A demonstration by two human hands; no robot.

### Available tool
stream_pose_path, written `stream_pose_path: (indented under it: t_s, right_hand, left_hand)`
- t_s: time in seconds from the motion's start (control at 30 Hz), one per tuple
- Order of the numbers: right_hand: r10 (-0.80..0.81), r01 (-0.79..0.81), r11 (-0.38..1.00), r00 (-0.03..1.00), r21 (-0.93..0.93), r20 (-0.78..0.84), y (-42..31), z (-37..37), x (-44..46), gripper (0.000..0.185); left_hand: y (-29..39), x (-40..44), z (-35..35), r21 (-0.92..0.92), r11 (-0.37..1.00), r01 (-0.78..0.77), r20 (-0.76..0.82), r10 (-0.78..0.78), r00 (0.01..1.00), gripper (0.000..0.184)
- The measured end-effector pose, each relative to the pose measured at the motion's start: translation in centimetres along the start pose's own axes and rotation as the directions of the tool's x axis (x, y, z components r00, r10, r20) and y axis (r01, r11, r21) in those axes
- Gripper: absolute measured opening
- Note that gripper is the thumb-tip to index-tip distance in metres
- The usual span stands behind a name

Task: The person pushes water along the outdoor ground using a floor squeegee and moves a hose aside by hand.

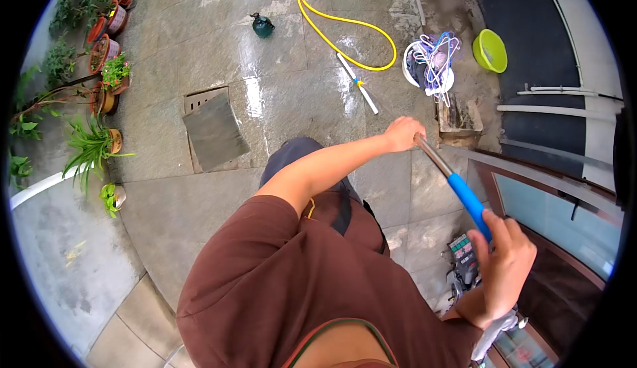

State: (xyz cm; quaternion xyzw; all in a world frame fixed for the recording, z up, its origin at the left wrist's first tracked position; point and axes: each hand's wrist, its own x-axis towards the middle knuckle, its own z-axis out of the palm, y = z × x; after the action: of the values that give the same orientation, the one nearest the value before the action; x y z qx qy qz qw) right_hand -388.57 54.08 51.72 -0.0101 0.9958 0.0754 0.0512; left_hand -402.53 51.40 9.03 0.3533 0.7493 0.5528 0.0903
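Observation:
A metal pole with a blue grip (468,197) slants across the right of the head view. My left hand (403,134) is wrapped round the metal part at its upper left end. Lower right, my right hand (507,262) holds the end of the blue grip, its fingers and thumb on the handle. Just beyond my left hand, a white bar with a yellow-and-blue middle (359,82) lies over the wet paving; whether it joins the pole is hidden. A yellow hose (345,19) loops on the ground above it.
Potted plants (104,53) line the left side. A dark green bottle (263,27) stands on the paving, and a loose slab (215,136) partly covers a drain. Hangers fill a white bucket (411,63) near a lime basin (490,51). Glass doors (554,212) are at right.

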Motion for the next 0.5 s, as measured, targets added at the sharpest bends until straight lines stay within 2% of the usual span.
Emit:
stream_pose_path:
  t_s: [0.1,0.23,0.27,0.3,0.37,0.43,0.5]
  right_hand:
    - [0.064,-0.070,0.989,0.997,0.127,0.044,0.8,0.6,-0.1,0.038]
    - [0.092,-0.108,0.929,0.994,0.353,0.062,1.8,6.4,1.2,0.040]
    - [0.110,-0.143,0.922,0.988,0.359,0.111,1.4,9.0,1.7,0.042]
    - [0.091,-0.121,0.916,0.991,0.383,0.095,0.6,12.0,2.2,0.043]
    - [0.043,-0.053,0.932,0.998,0.358,0.036,-2.6,16.4,4.0,0.043]
    - [-0.016,0.019,0.947,1.000,0.320,-0.013,-5.6,18.4,7.0,0.043]
    - [-0.047,0.057,0.951,0.998,0.304,-0.039,-7.9,19.1,10.6,0.043]
  left_hand:
    - [0.2,0.0,-2.1,0.083,0.993,0.081,0.204,-0.097,0.974,0.016]
    - [-5.1,0.0,-5.3,0.362,0.924,0.125,0.215,-0.213,0.953,0.018]
    - [-7.9,-0.1,-6.3,0.419,0.893,0.167,0.233,-0.284,0.930,0.019]
    - [-10.2,-0.2,-7.7,0.476,0.855,0.209,0.245,-0.356,0.902,0.019]
    - [-12.7,-0.5,-12.0,0.597,0.763,0.247,0.220,-0.452,0.864,0.025]
    - [-15.8,-0.4,-15.3,0.639,0.700,0.321,0.162,-0.529,0.833,0.032]
    - [-18.4,0.4,-18.4,0.640,0.687,0.345,0.087,-0.511,0.855,0.035]
